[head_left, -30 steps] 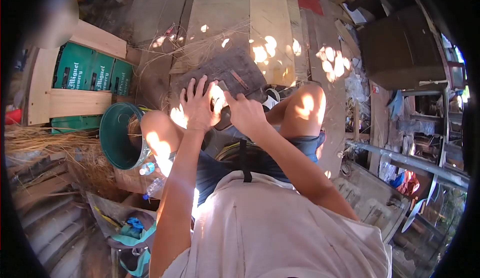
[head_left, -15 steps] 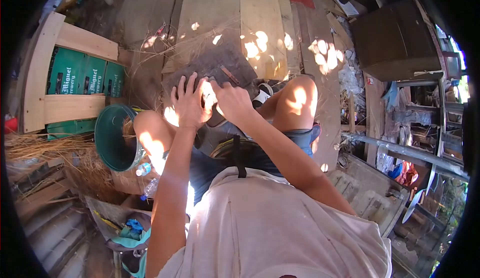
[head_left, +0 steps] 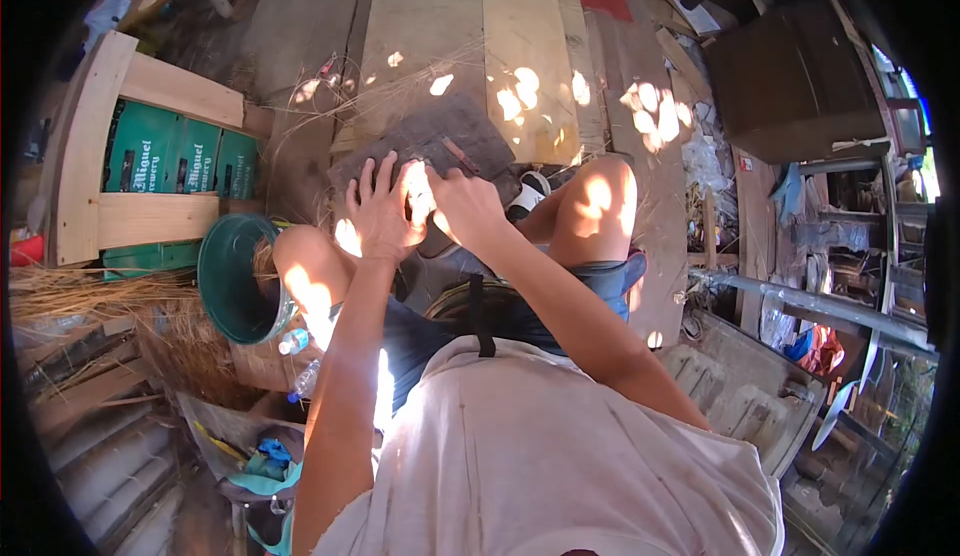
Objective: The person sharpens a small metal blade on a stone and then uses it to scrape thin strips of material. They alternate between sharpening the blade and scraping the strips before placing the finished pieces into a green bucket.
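Between my knees lies a dark, flat board [head_left: 440, 126], tilted at an angle. My left hand [head_left: 380, 218] rests on its near edge, fingers spread and stretched out, thumb toward the right hand. Right beside it, my right hand [head_left: 466, 208] is closed with its fingers curled down at the board. Whatever it grips is hidden under the fingers, and bright sunlight washes out the gap between both hands. A thin reddish-brown strip [head_left: 461, 153] lies on the board just beyond the right hand.
Left of my knee stands a green bucket [head_left: 232, 301], near green crates [head_left: 180, 161] in a wooden frame. Plastic bottles [head_left: 304, 380] lie below the bucket. Dry straw [head_left: 100, 289] is piled at left. A dark cabinet [head_left: 790, 81] and a metal bar [head_left: 830, 308] are at right.
The view has shifted slightly, so the surroundings sit a little further right. Both hands keep nearly the same place on the board, with only slight finger movement.
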### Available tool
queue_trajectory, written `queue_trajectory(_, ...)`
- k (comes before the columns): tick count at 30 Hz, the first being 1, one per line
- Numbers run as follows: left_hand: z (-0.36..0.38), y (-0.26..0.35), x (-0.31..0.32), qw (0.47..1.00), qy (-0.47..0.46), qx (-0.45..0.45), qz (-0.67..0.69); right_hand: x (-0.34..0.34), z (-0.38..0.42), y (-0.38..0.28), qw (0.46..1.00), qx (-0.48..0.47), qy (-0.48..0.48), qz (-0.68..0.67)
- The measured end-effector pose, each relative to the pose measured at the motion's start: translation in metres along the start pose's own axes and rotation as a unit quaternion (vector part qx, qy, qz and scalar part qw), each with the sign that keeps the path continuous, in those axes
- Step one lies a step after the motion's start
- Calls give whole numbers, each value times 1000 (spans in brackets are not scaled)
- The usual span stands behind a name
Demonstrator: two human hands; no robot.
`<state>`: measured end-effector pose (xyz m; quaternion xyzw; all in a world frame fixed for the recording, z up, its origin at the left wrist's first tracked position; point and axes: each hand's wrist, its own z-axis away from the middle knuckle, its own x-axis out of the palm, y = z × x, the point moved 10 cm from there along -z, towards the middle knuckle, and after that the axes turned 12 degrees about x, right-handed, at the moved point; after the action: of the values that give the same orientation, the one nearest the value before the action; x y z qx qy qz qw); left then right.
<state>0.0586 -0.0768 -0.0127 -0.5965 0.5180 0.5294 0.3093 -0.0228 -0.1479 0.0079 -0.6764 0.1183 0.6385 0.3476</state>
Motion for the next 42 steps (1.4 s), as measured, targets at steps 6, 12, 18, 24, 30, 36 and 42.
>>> queue_trajectory(6, 1, 0, -2, 999, -31, -3, -8, -6, 10, 4, 1000, 5, 6, -8)
queue_trajectory(12, 0, -1, 0, 999, -39, 8, -8, -4, 11, 5, 1000, 12, 1, -24)
queue_trajectory(18, -4, 0, -8, 1000, -20, 1, 11, 2, -8, 1, 1000, 5, -26, -17)
queue_trajectory(24, 0, 0, -6, 999, -33, 3, 0, 5, 6, 6, 999, 27, -33, -11)
queue_trajectory(30, -1, -3, -9, 1000, -16, 4, 5, -9, 17, 3, 999, 22, -43, -6)
queue_trajectory(36, -1, 0, -14, 1000, -1, 3, 12, 0, -6, -3, 999, 15, -31, -7)
queue_trajectory(42, 2, 4, -12, 998, -57, -10, 3, -13, 14, -2, 1000, -5, 1, -14)
